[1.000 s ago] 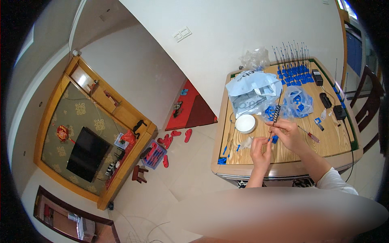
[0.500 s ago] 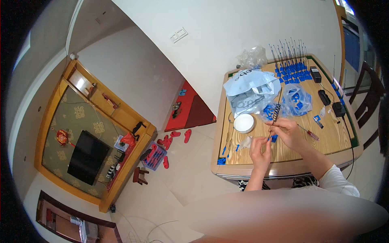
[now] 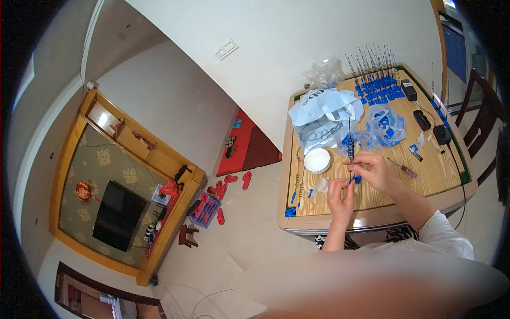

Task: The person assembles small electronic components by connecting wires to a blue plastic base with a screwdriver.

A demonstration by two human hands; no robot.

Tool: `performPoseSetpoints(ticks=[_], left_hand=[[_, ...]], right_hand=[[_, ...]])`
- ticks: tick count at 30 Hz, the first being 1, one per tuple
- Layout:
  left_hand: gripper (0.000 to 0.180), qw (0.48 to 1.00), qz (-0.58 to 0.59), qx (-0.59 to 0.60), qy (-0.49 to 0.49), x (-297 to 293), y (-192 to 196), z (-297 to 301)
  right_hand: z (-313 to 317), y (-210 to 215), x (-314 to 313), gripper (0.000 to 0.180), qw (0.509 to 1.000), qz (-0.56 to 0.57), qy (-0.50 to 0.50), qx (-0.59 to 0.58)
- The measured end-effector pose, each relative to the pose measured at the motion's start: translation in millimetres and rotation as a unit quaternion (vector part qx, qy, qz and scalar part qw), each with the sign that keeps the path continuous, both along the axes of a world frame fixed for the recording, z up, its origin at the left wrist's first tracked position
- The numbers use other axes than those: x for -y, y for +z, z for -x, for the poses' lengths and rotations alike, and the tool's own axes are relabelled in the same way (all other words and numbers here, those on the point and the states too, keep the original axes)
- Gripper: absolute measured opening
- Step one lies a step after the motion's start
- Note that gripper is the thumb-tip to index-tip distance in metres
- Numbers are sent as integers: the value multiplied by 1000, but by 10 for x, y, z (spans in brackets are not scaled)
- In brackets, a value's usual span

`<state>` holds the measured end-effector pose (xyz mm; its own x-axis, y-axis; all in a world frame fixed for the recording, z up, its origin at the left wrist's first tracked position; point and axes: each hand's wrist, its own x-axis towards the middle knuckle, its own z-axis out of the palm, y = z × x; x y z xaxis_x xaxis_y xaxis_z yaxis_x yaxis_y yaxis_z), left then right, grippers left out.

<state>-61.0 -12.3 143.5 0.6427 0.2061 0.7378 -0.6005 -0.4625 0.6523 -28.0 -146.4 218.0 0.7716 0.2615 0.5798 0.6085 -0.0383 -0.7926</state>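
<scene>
Over the table's near side, my right hand (image 3: 372, 169) pinches a thin black antenna with a coiled spring (image 3: 350, 148) in its middle; its tip points away from me, nearly straight. Just below, my left hand (image 3: 340, 196) is closed at the antenna's lower end, fingertips almost touching the right ones. A small blue piece (image 3: 357, 179) shows beside the fingertips; whether it is joined to the antenna I cannot tell. Left of the hands are a round white bowl (image 3: 317, 160) and a crumpled white tissue (image 3: 322, 185).
Many similar antennas with blue bases (image 3: 380, 85) stand at the back. Clear bags of blue parts (image 3: 387, 127) and a pale blue plastic bag (image 3: 325, 114) lie mid-table. A screwdriver (image 3: 408, 171), a black adapter (image 3: 442, 135) with cable and a small bottle (image 3: 421, 139) are on the right.
The antenna has swung from leaning right to nearly straight ahead, its tip moving left. Both hands keep hold close together. The whole view has shifted slightly.
</scene>
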Motion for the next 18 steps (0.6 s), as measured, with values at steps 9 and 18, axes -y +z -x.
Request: performPoseSetpoints(ticks=[9,18], left_hand=[[11,999,-11,-43,-9,9,-54,-13],[5,995,-11,-101,6,-107,-469,-177]], right_hand=[[-10,-54,38,9,999,31,-7,20],[-349,-604,631,15,993,-35,-95,-55]])
